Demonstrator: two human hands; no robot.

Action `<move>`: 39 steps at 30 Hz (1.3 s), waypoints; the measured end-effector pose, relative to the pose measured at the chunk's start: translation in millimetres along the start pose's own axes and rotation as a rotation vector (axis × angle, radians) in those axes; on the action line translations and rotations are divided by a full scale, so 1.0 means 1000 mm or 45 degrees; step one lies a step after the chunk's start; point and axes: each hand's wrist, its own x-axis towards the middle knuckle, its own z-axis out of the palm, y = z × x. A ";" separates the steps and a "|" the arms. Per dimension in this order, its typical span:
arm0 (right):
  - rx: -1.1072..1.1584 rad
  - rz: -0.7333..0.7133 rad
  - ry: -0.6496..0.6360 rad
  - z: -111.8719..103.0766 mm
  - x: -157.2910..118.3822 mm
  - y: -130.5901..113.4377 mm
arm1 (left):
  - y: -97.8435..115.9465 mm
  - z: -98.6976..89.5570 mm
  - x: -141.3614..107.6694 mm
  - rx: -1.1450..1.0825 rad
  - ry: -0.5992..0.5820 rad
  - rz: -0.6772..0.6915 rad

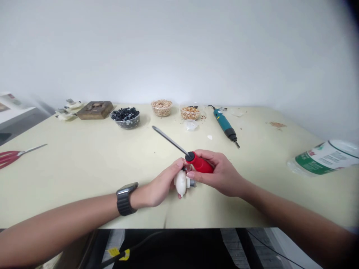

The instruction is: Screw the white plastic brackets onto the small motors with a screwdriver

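While the left hand (158, 188) cradles a white plastic housing (181, 184), the right hand (224, 173) grips a red-handled screwdriver (200, 164)

From where I stand, both hands meet just above the pale yellow table (84, 168), close to its near edge. The left hand is mostly curled, thumb up top and fingers partly hidden behind the housing. A small grey metal cylinder (193, 183) juts from the housing's right side. The right hand is partly closed around the screwdriver's handle, its thumb reaching down beside the housing; I can't tell whether the thumb presses on it. The screwdriver's shaft slants up and leftward, its tip well apart from the housing. A black watch (126, 200) circles the left wrist.

Along the back, from left to right, sit some white plastic pieces (67, 112), a brown box-like block (95, 110), a clear bowl of black parts (125, 117), a tub of tan bits (162, 108) and a tub of orange-brown bits (190, 113). A teal electric screwdriver (224, 123) lies to the right of those. Red-handled scissors (9, 157) rest at the far left, and a plastic container with a green-and-white label (322, 158) is at the far right.
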 end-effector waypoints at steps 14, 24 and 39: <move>-0.399 -0.044 0.340 0.002 0.010 -0.014 | 0.017 -0.011 0.012 -0.342 0.444 0.124; -0.310 -0.186 0.369 0.046 0.039 0.004 | 0.021 -0.007 0.012 -0.508 0.568 0.130; -0.172 -0.180 0.213 0.039 0.032 0.008 | 0.018 -0.006 0.008 -0.409 0.451 0.098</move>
